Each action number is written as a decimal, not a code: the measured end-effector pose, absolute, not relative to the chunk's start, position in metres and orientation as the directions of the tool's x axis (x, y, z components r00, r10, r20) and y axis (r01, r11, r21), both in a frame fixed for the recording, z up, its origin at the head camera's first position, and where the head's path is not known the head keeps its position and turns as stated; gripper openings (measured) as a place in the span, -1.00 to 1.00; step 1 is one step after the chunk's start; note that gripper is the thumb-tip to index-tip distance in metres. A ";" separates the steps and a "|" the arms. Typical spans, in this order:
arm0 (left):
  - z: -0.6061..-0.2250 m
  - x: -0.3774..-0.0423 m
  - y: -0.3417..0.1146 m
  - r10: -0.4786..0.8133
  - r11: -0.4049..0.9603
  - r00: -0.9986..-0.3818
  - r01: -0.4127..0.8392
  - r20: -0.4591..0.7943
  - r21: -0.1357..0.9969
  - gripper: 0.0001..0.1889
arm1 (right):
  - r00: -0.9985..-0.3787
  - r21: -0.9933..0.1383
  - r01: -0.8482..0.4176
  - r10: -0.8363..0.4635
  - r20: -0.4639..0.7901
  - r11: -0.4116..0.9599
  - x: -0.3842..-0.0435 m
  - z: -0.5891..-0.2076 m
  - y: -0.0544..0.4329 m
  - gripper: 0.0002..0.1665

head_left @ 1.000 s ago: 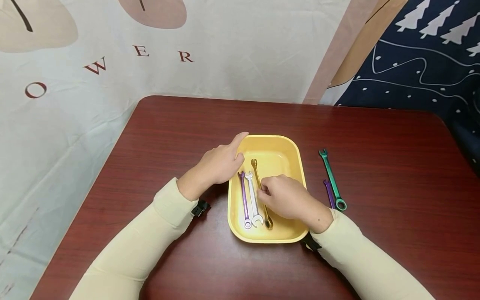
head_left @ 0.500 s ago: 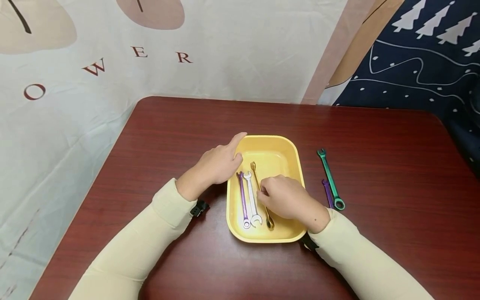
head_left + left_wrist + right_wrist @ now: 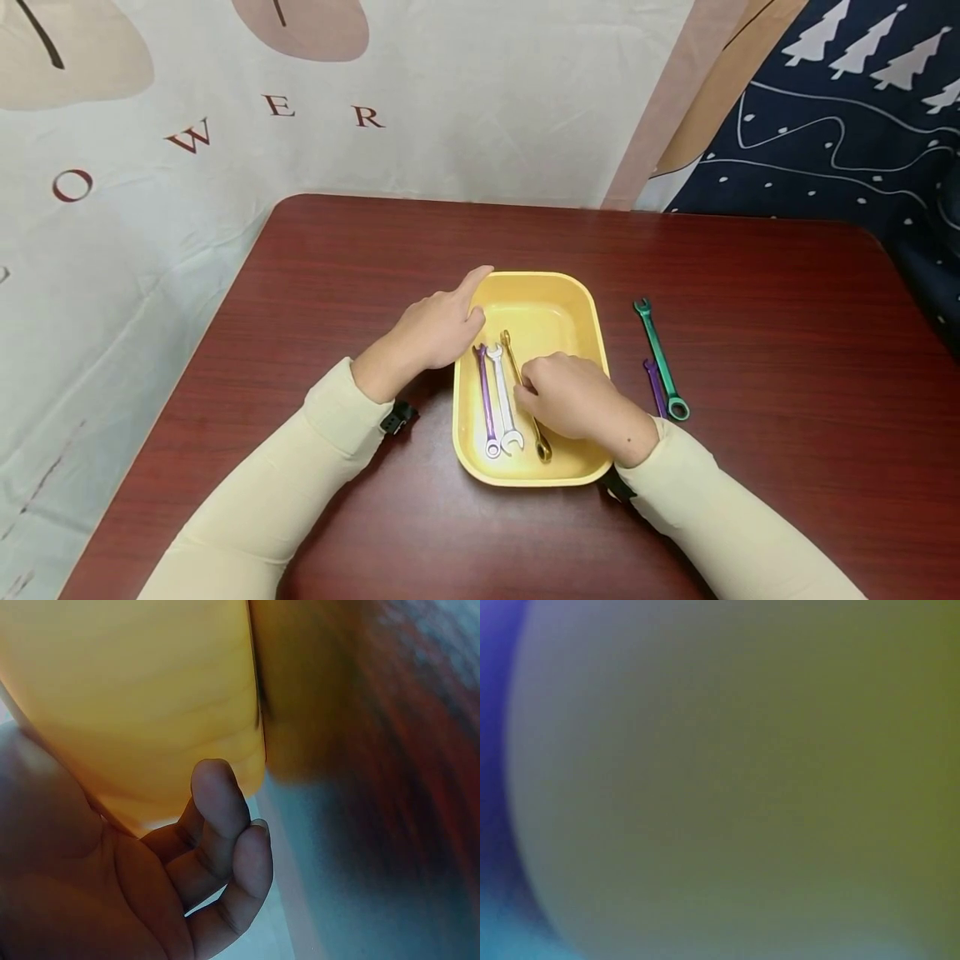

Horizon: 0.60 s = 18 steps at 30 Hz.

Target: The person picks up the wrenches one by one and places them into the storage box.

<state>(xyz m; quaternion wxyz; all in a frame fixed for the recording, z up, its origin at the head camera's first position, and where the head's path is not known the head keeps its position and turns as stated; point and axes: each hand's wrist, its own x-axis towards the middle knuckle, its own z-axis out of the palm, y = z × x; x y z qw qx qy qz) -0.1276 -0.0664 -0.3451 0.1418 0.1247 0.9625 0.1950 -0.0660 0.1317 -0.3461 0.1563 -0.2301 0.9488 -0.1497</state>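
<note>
My left hand (image 3: 438, 329) holds the left side of a yellow plastic tray (image 3: 564, 325). Its index finger lies along the rim and its thumb reaches over it. The left wrist view shows the other fingers (image 3: 252, 862) curled by the tray's outer wall (image 3: 150, 712). Inside the tray, my right hand (image 3: 573, 396) grips a gold wrench (image 3: 513, 354) around its middle, which is hidden by the fingers. Left of that wrench lie a silver wrench (image 3: 502, 400) and a purple combination wrench (image 3: 487, 404), side by side. The right wrist view is only a yellowish blur.
On the dark red wooden table (image 3: 360, 250), right of the tray, lie a green combination wrench (image 3: 660, 354) and a smaller purple wrench (image 3: 655, 387), partly hidden by the right sleeve. A printed cloth (image 3: 487, 125) hangs behind the table's far edge.
The gold wrench has turned a little and slid toward the person, its near end shifting right, away from the silver wrench. The left hand keeps its place on the tray.
</note>
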 end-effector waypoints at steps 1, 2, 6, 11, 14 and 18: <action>-0.345 -0.128 -0.066 0.295 0.893 -0.929 0.184 -0.224 0.411 -0.36 | -0.845 -0.355 -0.390 -0.484 -0.229 0.850 -0.066 -0.346 0.132 -0.56; -0.345 -0.128 -0.066 0.294 0.893 -0.929 0.183 -0.225 0.412 -0.36 | -0.845 -0.354 -0.390 -0.483 -0.230 0.850 -0.066 -0.346 0.132 -0.56; -0.345 -0.128 -0.066 0.293 0.892 -0.928 0.179 -0.229 0.416 -0.36 | -0.844 -0.350 -0.388 -0.481 -0.235 0.852 -0.066 -0.347 0.132 -0.54; -0.345 -0.127 -0.066 0.293 0.891 -0.926 0.173 -0.238 0.420 -0.36 | -0.843 -0.348 -0.387 -0.481 -0.242 0.854 -0.065 -0.347 0.132 -0.54; -0.345 -0.128 -0.065 0.293 0.890 -0.927 0.175 -0.235 0.421 -0.36 | -0.843 -0.348 -0.388 -0.481 -0.239 0.853 -0.065 -0.347 0.132 -0.54; -0.345 -0.128 -0.066 0.294 0.890 -0.927 0.176 -0.233 0.422 -0.36 | -0.846 -0.349 -0.385 -0.478 -0.237 0.854 -0.065 -0.347 0.132 -0.54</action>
